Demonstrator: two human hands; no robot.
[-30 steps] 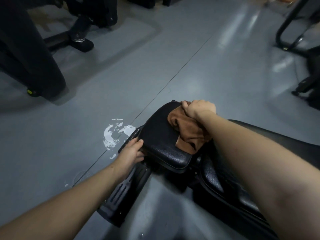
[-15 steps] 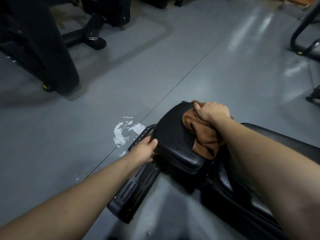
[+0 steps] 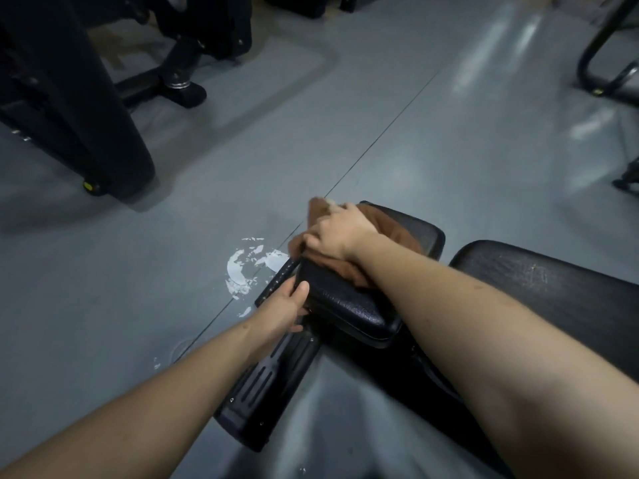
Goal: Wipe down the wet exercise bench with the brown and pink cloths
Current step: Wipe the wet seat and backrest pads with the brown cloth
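head | my right hand presses the bunched brown cloth, fingers curled on it, at the seat pad's 11 o'clock edge | pad: black pebbled vinyl, rounded rectangle, long axis 5 to 11 | my left hand grips its 9 o'clock corner | back pad at 3, wet-flecked

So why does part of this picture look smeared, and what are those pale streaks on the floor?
Head view: the right hand and brown cloth are motion-blurred mid-wipe; the left hand, gripping the small black padded seat, is sharper. The streaks are glare on the glossy grey floor. Corners darken, and the wide lens bends edges.
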